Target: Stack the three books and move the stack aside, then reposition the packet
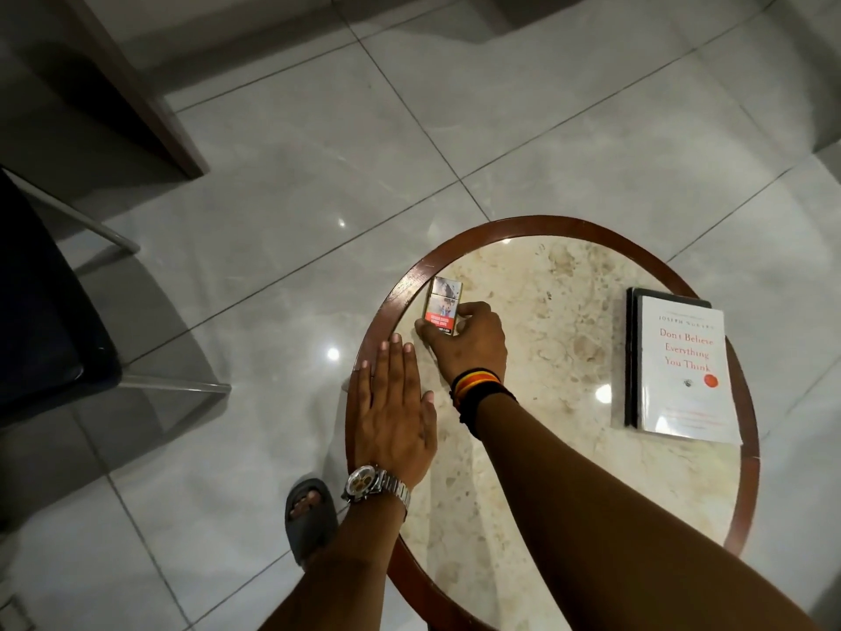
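Note:
A stack of books [678, 366] lies at the right side of the round table [569, 311], a white-covered book with red lettering on top and dark covers showing under it at the left and far edges. The small packet [443, 302] lies near the table's left rim. My right hand [468, 343] reaches across and grips the packet's near end with thumb and fingers. My left hand [393, 407] lies flat, palm down, fingers straight, on the table's left edge just below the packet, holding nothing.
The table has a marble top and a dark wooden rim [400, 289]. A dark chair [45, 311] with metal legs stands at the left on the tiled floor. My foot in a grey sandal [309, 516] is beside the table. A wooden furniture leg [150, 107] is at the far left.

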A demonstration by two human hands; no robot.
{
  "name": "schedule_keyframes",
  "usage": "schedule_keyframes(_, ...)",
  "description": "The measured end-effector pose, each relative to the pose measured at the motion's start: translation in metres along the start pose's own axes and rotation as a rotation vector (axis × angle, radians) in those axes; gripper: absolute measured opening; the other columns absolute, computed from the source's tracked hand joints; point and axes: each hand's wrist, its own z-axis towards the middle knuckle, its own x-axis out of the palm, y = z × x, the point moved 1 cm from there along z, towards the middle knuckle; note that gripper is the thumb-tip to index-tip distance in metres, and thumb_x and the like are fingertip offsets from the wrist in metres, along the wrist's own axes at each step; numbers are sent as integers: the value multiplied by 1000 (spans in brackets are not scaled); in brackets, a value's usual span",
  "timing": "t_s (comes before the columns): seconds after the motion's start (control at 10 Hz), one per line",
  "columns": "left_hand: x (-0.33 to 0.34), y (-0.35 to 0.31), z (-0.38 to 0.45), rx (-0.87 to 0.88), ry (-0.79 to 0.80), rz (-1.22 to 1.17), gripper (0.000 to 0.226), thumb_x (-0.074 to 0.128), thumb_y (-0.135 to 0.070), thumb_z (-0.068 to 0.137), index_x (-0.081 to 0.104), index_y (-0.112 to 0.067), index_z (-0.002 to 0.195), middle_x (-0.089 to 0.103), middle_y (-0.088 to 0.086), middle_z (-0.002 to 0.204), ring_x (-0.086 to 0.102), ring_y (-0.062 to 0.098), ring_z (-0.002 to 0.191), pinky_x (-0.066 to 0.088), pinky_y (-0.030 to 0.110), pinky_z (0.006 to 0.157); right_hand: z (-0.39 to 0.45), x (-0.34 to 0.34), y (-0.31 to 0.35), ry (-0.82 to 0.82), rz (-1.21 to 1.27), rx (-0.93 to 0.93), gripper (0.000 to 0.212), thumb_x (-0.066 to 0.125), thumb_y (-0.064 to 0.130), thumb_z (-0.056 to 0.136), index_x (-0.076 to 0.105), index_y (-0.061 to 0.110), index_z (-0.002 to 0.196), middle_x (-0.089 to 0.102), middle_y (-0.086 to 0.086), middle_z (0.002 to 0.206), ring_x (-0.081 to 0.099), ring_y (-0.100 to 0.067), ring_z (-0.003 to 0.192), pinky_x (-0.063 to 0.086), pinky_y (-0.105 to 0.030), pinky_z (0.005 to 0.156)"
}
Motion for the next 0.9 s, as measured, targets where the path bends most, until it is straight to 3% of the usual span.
schedule_keyframes(0.2, -4, -1, 0, 1, 24, 8, 73, 5, -45, 104, 14, -11, 168, 8, 12, 177, 8, 29, 164, 11, 52, 132, -2, 9, -1, 10, -26, -41, 57, 79, 47, 78, 59, 19, 124, 63, -5, 122, 67, -25, 105, 55, -37, 86)
schedule_keyframes(0.5, -16, -4, -1, 42, 36, 54, 93, -25, -46, 93, 14, -8, 167, 7, 15, 176, 3, 30, 163, 7, 51, 133, -18, 9, -12, 0, 48, 83, 47, 76, 54, 76, 59, 21, 103, 70, -3, 103, 67, -24, 92, 45, -30, 68)
schedule_keyframes(0.7, -5, -1, -1, -4, 80, 31, 79, -12, -49, 100, 2, -12, 169, -3, 11, 178, 1, 29, 165, 13, 55, 132, -17, 5, -20, 27, 134, 53, 49, 77, 54, 76, 58, 22, 107, 67, -2, 105, 63, -21, 90, 49, -31, 74)
schedule_keyframes(0.8, -3, 3, 1, -6, 67, 5, 74, 7, -50, 105, 4, -14, 169, 0, 8, 178, 4, 26, 165, 13, 53, 133, -20, -1, -25, 26, 271, 44, 43, 77, 42, 82, 62, 20, 115, 68, 0, 100, 67, -21, 92, 56, -36, 85)
schedule_keyframes(0.9, -7, -1, -6, -16, 47, -77, 73, 14, -49, 105, 7, -14, 168, 4, 7, 177, 8, 25, 164, 14, 51, 133, -28, -10, -34, -11, 365, 106, 31, 75, 35, 87, 63, 20, 112, 64, 7, 88, 64, -13, 81, 58, -42, 89)
